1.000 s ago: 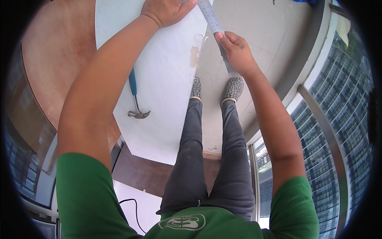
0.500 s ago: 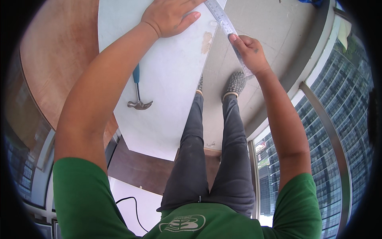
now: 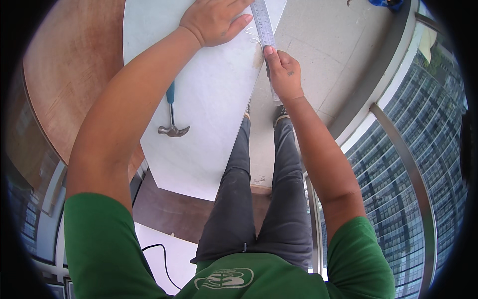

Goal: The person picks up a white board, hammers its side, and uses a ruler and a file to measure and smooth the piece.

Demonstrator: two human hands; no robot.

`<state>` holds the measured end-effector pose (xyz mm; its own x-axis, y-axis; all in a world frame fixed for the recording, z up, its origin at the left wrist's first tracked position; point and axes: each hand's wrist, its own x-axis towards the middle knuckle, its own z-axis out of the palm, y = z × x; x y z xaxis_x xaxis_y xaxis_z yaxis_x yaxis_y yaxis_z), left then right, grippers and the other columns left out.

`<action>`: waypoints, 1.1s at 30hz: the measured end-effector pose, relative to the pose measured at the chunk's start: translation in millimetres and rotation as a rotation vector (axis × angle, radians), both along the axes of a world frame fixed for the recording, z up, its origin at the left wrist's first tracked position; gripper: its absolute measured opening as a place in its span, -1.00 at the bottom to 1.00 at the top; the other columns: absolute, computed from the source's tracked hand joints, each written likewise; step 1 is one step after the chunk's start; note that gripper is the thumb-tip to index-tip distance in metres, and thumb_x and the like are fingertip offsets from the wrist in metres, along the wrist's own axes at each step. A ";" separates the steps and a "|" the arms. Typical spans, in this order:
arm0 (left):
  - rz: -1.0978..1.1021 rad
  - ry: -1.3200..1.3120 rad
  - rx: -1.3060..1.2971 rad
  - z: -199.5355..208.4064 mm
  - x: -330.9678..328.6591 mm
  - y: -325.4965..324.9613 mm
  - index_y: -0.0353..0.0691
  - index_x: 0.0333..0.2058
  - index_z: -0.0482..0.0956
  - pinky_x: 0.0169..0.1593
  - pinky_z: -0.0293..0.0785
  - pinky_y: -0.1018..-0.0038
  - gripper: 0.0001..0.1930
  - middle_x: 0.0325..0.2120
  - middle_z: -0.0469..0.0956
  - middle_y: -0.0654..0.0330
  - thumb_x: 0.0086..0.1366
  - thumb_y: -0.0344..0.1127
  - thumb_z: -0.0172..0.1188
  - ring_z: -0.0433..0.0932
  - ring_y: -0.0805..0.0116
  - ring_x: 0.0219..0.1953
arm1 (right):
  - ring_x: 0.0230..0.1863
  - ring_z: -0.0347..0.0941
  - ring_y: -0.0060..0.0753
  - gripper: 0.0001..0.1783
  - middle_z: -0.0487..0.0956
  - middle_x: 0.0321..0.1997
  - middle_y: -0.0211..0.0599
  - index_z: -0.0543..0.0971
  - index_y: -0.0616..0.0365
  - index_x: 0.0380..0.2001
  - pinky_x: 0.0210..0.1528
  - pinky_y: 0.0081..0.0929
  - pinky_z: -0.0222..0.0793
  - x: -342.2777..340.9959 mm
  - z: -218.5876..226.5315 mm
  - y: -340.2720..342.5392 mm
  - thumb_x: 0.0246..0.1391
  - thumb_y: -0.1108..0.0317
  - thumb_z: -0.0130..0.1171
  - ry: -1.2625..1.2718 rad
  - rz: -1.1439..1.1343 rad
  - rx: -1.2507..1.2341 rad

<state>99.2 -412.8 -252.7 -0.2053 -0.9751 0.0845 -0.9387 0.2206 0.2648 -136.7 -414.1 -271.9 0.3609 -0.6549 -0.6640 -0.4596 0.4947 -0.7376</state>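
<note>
A metal ruler (image 3: 264, 25) slants across the right edge of a white board (image 3: 194, 154). Around its lower part is my right hand (image 3: 286, 74), thumb pressed on top, with the ruler's near end sticking out below the palm. Flat on the board rests my left hand (image 3: 216, 22), thumb stretched out; its fingertips reach toward the ruler's upper part, where the top edge of the picture crops them. Beside my left forearm a claw hammer (image 3: 173, 119) with a teal handle lies on the board. Thin white curls (image 3: 255, 37) lie next to the ruler.
Left of the board is a brown wooden surface (image 3: 69, 74). Below the board's near end are a brown panel (image 3: 169, 207) and a black cable (image 3: 165, 261). Tall windows with a metal rail (image 3: 403, 149) run along the right. A blue item (image 3: 386, 4) lies on the floor at the far right.
My right hand has moved left, swinging the ruler's near end toward the board. The white curls now show left of the ruler. My left hand stays nearly in place.
</note>
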 end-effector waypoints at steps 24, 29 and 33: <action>-0.022 0.018 0.037 5.1 -16.4 50.5 -0.17 0.22 0.45 0.44 -0.08 -0.04 -0.48 0.28 0.37 0.06 0.28 -0.24 0.04 0.24 0.15 0.39 | -0.53 0.11 -0.71 -0.52 0.26 -0.62 -0.63 0.43 0.11 -0.64 -0.51 -0.56 0.04 -53.0 2.8 1.8 0.28 0.07 0.19 -0.058 0.231 0.063; 0.007 0.033 -0.008 4.6 -14.8 54.0 -0.21 0.19 0.47 0.43 -0.06 -0.03 -0.50 0.26 0.40 0.04 0.26 -0.29 0.04 0.28 0.13 0.37 | -0.52 0.13 -0.72 -0.53 0.29 -0.60 -0.62 0.41 0.16 -0.60 -0.50 -0.58 0.07 -31.4 12.9 24.9 0.29 0.09 0.20 -0.044 0.119 0.151; 0.008 0.049 -0.023 3.6 -14.6 52.6 -0.26 0.19 0.45 0.44 -0.07 -0.01 -0.49 0.27 0.39 0.01 0.25 -0.31 0.02 0.28 0.10 0.37 | -0.53 0.13 -0.71 -0.53 0.31 -0.61 -0.61 0.40 0.17 -0.62 -0.52 -0.55 0.10 -24.3 -5.1 48.5 0.31 0.12 0.17 -0.220 0.005 0.014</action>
